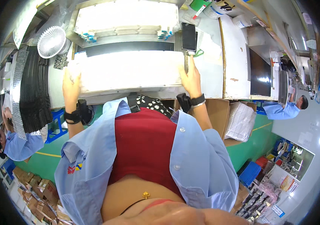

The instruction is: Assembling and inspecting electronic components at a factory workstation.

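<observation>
A long, glaring white panel [130, 71] lies level in front of me at the table's near edge. My left hand [71, 88] grips its left end, the fingertips partly lost in the glare. At the opposite end, my right hand [192, 78] is closed on the edge, thumb on the near side and a finger stretched up along it. Behind the panel, a stack of thin white sheets [126, 28] with blue tabs at its corners sits in a metal tray. A dark phone [188, 36] lies just beyond my right fingertips.
A white round fan [51, 42] stands at the back left. Dark strips [36, 88] are piled further left. Right of my legs, a cardboard box [218, 114] holds wrapped white material [240, 120]. A cup-like white container [214, 10] stands at the back right. Co-workers sit at both sides.
</observation>
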A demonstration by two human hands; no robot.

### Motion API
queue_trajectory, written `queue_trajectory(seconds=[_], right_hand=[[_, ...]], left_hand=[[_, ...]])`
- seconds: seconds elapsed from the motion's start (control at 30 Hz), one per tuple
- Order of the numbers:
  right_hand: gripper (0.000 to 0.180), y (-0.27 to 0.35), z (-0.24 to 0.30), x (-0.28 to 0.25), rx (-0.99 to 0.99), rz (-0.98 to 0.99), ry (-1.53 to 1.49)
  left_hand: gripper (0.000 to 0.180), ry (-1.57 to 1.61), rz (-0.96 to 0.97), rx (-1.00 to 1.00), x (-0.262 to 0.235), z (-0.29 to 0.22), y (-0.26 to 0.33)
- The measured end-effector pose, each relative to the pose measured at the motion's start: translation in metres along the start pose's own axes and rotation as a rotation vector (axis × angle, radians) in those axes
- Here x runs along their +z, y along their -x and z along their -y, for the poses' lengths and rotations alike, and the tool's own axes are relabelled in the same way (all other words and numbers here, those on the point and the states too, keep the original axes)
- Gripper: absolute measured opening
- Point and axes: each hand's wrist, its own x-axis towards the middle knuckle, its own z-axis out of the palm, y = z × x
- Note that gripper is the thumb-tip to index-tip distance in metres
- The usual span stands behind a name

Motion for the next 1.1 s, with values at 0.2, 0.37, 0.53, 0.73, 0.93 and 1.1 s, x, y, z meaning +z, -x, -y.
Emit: queue_trajectory(seconds=[0.2, 0.37, 0.53, 0.73, 0.93, 1.1], right_hand=[[0.043, 0.024, 0.030, -0.014, -0.205, 0.025, -0.065], [0.034, 0.015, 0.021, -0.022, 0.063, 0.114, -0.631], [0.030, 0.000, 0.045, -0.031, 0.080, 0.282, -0.760], [0.030, -0.016, 0.069, -0.032, -0.049, 0.194, -0.793], [0.031, -0.029, 0.086, -0.034, -0.091, 0.148, -0.731], [0.030, -0.038, 0.088, -0.030, -0.074, 0.124, -0.817]], left_hand=[[0.041, 0.151, -0.028, -0.003, -0.027, -0.001, 0.001], [0.028, 0.657, 0.234, -0.252, -0.057, -0.022, -0.021], [0.028, 0.740, 0.129, -0.242, -0.072, -0.008, -0.037], [0.024, 0.369, -0.046, -0.126, -0.083, -0.011, -0.064], [0.024, 0.274, -0.207, -0.082, -0.082, -0.017, -0.072], [0.024, 0.453, -0.165, -0.069, -0.087, -0.022, -0.074]])
